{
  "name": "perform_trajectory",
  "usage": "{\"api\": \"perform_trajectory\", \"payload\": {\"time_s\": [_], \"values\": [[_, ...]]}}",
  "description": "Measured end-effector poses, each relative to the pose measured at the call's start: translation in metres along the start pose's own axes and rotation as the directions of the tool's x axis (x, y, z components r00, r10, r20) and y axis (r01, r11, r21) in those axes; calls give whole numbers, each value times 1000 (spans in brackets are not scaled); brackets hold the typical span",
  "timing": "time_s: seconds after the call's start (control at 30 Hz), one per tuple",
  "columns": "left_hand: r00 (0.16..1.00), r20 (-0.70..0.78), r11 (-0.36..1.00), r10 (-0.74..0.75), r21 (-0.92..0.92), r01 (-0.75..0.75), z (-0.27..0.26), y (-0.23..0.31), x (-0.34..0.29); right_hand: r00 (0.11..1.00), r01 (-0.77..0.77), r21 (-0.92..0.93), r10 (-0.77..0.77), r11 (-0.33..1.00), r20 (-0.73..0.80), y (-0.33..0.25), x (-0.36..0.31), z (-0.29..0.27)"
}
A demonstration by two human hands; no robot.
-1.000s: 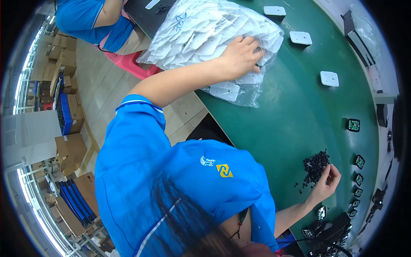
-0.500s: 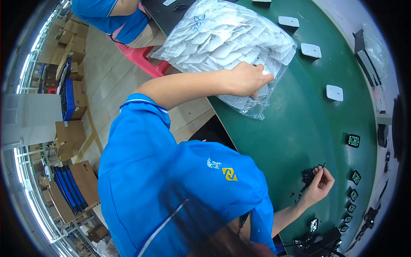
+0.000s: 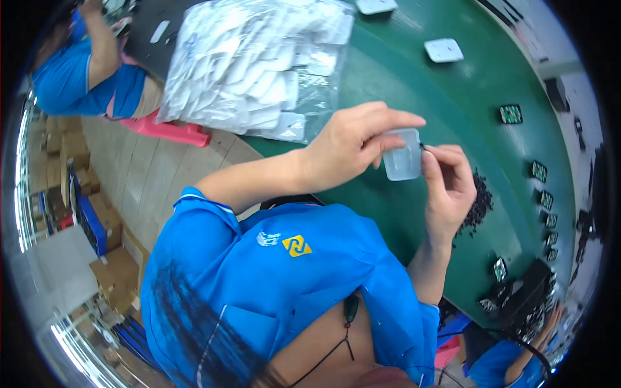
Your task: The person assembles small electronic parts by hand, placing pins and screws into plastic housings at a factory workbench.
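Between my hands is a small translucent white plastic cover (image 3: 402,163), shaped like a shallow tray with rounded corners. My left hand (image 3: 352,139) grips its left and upper edge between thumb and fingers. At the cover's right edge, my right hand (image 3: 448,184) pinches a tiny black part (image 3: 424,148), mostly hidden by the fingertips. Beside and partly behind my right hand lies a pile of small black parts (image 3: 480,207) on the green tabletop (image 3: 369,220). A large clear bag (image 3: 239,64) full of white plastic covers rests beyond my left hand.
White covers (image 3: 444,50) lie farther along the table. Several black housings with green circuit boards (image 3: 510,114) line the right side. A black box (image 3: 527,294) stands at lower right. One co-worker (image 3: 97,77) sits at upper left; another person's blue sleeve (image 3: 511,362) shows at lower right.
My left hand has left the bag and come right with a cover. My right hand has lifted from the black pile to meet it. The view has shifted.
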State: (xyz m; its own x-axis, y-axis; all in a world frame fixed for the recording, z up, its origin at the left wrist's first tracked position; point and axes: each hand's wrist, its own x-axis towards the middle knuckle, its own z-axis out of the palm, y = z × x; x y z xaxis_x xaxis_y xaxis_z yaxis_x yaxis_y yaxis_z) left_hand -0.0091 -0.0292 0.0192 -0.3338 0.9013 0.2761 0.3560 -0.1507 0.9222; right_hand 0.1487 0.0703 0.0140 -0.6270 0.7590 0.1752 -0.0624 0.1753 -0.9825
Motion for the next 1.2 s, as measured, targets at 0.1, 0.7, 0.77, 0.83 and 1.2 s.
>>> {"api": "perform_trajectory", "payload": {"time_s": [0.1,0.7,0.77,0.83,1.2], "values": [[993,18,993,118,-4,-117,23,-5,3,1000,6,0,-6,1000,-7,5,-5,-6],[882,273,683,-384,-559,470,72,-14,13,964,96,-254,-154,962,-218,20,-25,-36],[877,300,679,-375,-555,480,72,-17,12,971,80,-308,-144,948,-190,20,-26,-37],[901,263,706,-345,-560,434,73,-16,12,976,53,-299,-113,953,-186,15,-24,-35],[958,163,831,-234,-478,285,73,-17,7,997,13,-351,-41,936,-72,4,-18,-39]]}}
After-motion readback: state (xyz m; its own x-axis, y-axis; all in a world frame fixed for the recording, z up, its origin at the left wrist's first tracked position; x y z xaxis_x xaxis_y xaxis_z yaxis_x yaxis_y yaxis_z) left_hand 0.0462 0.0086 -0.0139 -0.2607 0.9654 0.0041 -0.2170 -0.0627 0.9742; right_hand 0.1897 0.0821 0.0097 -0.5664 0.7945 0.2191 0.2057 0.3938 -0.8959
